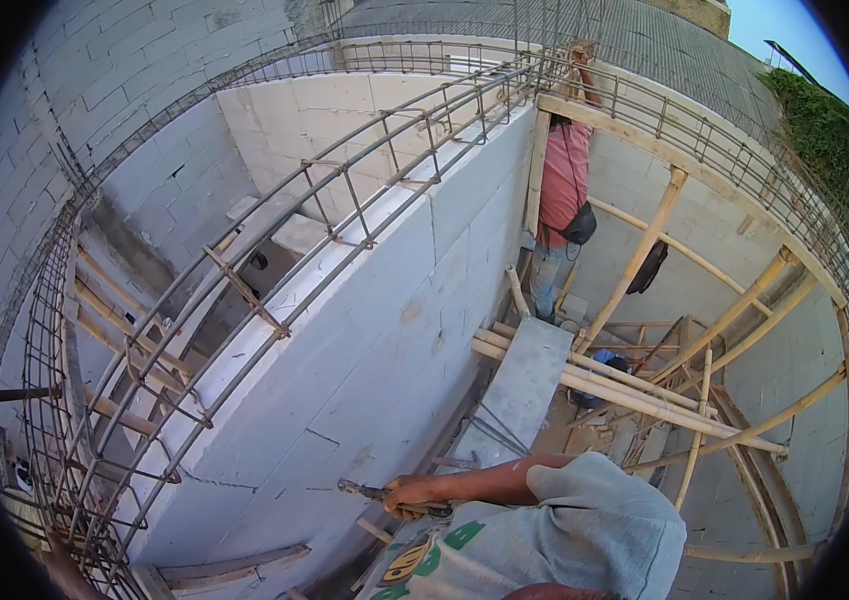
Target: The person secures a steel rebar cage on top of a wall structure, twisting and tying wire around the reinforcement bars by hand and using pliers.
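Observation:
My right hand [411, 496], at the end of a bare forearm across my grey shirt [599, 510], is closed around a pair of dark pincers [369, 491]. The pincers' jaws point left, in front of the pale block wall [344, 410]. At the lower left edge, a part of what looks like my left arm [69, 572] shows beside the rebar cage [104, 490]; the fingers cannot be made out. Long bars with square stirrups form this cage, which runs along the wall top to the far corner.
A person in a pink shirt [564, 180] stands at the far corner, one hand raised to the rebar. Bamboo poles [634, 260] and a plank [519, 380] form scaffolding on the right. Someone in blue [599, 362] is below. A dark bar [16, 395] sticks out left.

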Tool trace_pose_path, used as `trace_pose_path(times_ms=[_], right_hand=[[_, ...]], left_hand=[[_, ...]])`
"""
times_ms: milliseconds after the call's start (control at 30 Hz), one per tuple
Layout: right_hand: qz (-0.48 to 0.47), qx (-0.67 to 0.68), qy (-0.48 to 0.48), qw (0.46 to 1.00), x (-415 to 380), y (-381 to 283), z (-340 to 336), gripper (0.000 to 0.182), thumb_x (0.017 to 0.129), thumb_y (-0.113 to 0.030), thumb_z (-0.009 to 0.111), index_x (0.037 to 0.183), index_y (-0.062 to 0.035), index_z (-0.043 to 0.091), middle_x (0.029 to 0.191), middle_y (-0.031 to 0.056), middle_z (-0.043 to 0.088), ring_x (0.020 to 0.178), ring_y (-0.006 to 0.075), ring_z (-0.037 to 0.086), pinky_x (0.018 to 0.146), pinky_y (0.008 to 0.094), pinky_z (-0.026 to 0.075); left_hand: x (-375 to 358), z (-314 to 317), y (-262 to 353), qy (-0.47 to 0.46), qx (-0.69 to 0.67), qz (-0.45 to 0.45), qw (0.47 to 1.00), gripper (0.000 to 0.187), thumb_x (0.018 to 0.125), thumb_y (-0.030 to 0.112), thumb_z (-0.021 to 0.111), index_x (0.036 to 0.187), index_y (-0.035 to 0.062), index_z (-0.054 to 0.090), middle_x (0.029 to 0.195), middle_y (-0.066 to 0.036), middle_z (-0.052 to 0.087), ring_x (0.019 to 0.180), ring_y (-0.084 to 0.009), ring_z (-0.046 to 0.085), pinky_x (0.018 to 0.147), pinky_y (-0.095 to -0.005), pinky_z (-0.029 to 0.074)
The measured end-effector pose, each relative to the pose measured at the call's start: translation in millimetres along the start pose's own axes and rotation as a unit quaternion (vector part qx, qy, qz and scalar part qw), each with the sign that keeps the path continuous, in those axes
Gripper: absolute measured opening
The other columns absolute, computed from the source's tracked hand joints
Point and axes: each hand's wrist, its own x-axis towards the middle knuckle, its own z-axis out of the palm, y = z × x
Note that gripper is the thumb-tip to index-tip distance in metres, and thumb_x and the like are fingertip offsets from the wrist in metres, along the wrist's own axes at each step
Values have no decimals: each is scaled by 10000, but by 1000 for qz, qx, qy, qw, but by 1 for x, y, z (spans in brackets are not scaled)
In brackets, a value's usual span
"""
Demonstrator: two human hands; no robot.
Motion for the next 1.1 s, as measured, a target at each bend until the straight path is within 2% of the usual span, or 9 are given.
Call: trace_pose_path(times_ms=[233,367,567,667,867,967,1100], right_hand=[[5,3,-2,1000,-8,-5,2,175,826,-189,598,864,-26,546,684,61,566,483,141,522,403,275,418],[7,13,-8,1000,-5,-4,2,177,825,-194,595,858,-27,547,684,63,565,480,143,525,402,279,422],[7,4,-5,1000,-2,-1,2,187,816,-207,599,851,-29,553,688,64,570,486,149,536,404,281,427],[1,-3,-1,1000,8,7,-2,195,803,-202,601,863,-21,561,697,107,594,473,204,551,422,349,453],[-4,7,-5,1000,-2,0,1,205,809,-205,593,906,-31,546,709,101,594,483,191,547,427,336,453],[-7,-5,1,1000,-12,-7,4,207,813,-221,600,853,-20,567,699,65,590,511,164,571,459,305,473],[0,-2,0,1000,-5,-3,3,209,813,-223,601,856,-21,570,708,69,593,511,167,572,459,306,473]], left_hand=[[-3,7,-14,35,-94,69,993,688,838,569,552,1198,-17,573,1045,-254,648,938,-336,647,823,-485,506],[1,4,3,-2,2,-5,1000,659,844,548,551,1211,1,549,1069,-243,623,956,-339,632,831,-484,500],[-1,3,14,-24,43,-44,998,619,853,518,548,1231,29,513,1104,-226,587,984,-342,611,845,-483,491],[0,3,16,-27,53,-53,997,601,857,502,546,1241,43,495,1122,-218,568,998,-344,600,851,-482,487],[-1,3,17,-35,68,-68,995,569,866,472,544,1261,71,459,1158,-202,531,1026,-347,578,864,-480,478],[0,2,17,-38,75,-76,994,556,870,456,542,1271,85,441,1176,-193,513,1040,-349,568,871,-479,474],[-1,3,16,-42,85,-87,992,541,876,436,540,1284,103,417,1200,-183,488,1058,-351,553,880,-478,468]])
